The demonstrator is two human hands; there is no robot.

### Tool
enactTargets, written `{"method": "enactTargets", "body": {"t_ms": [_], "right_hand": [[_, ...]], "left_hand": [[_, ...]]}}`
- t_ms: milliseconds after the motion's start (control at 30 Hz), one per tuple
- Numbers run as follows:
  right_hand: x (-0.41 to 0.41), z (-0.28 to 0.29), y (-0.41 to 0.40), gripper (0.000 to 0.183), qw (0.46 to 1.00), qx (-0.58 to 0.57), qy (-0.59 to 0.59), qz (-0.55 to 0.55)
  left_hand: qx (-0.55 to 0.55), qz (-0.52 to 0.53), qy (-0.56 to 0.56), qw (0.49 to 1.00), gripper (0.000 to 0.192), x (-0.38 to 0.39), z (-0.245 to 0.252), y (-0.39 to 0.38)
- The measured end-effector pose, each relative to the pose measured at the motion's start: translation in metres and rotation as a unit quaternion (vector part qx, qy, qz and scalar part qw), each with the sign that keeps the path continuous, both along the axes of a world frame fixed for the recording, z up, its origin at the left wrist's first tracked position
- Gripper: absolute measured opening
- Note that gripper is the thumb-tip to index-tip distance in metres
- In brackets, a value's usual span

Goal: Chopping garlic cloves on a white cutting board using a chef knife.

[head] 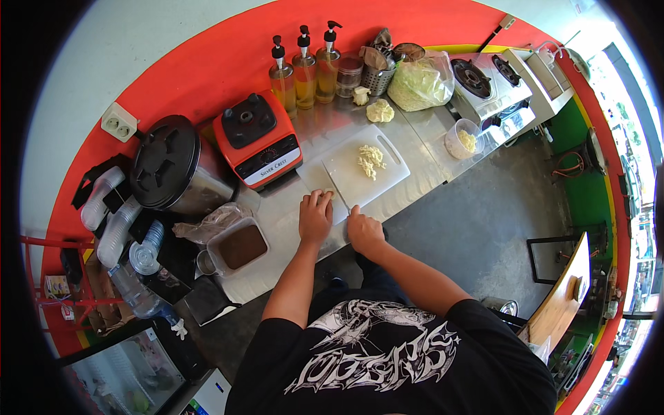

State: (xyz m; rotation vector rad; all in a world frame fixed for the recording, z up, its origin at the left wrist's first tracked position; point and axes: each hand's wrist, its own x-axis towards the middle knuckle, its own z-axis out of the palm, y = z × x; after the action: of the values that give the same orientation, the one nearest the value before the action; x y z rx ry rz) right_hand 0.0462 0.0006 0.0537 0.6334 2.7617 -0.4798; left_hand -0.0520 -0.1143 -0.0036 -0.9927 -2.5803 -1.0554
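A white plastic cutting board (391,179) lies on the steel counter in front of me. My right hand (365,231) grips a knife (336,185), seen almost edge-on from above, its blade running across the left part of the board. Just left of the blade, my left hand (316,217) has its fingertips bent over a small pale piece (332,195), probably cabbage and mostly covered by the fingers. Right of the blade sits a loose heap of chopped cabbage (371,161). Beyond the board are a larger cabbage chunk (380,111) and a smaller one (361,95).
A red blender base (258,140) stands left of the board. Pump bottles (305,78) line the wall. To the right are a bag of cabbage (421,85), a tub with chopped cabbage (463,139) and a gas stove (493,85). A brown-filled container (267,244) sits near left.
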Motion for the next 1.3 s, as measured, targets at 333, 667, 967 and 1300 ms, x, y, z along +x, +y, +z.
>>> {"method": "enactTargets", "body": {"t_ms": [333, 667, 967, 1300], "right_hand": [[-0.007, 0.010, 0.006, 0.030, 0.999, -0.038, -0.001, -0.003], [-0.023, 0.002, 0.016, 0.029, 0.999, -0.043, 0.023, 0.008], [-0.023, -0.014, 0.002, 0.029, 0.998, -0.046, 0.022, -0.024], [-0.010, -0.016, -0.004, 0.030, 0.999, -0.017, -0.031, -0.021]], "left_hand": [[-0.005, -0.005, 0.000, 1.000, 0.024, 0.000, -0.002, -0.003], [0.011, -0.020, 0.003, 1.000, 0.030, 0.001, 0.001, -0.004], [0.034, -0.005, -0.002, 0.999, 0.028, 0.002, 0.001, -0.004], [0.048, -0.008, 0.014, 0.999, 0.025, -0.002, -0.007, -0.005]]}}
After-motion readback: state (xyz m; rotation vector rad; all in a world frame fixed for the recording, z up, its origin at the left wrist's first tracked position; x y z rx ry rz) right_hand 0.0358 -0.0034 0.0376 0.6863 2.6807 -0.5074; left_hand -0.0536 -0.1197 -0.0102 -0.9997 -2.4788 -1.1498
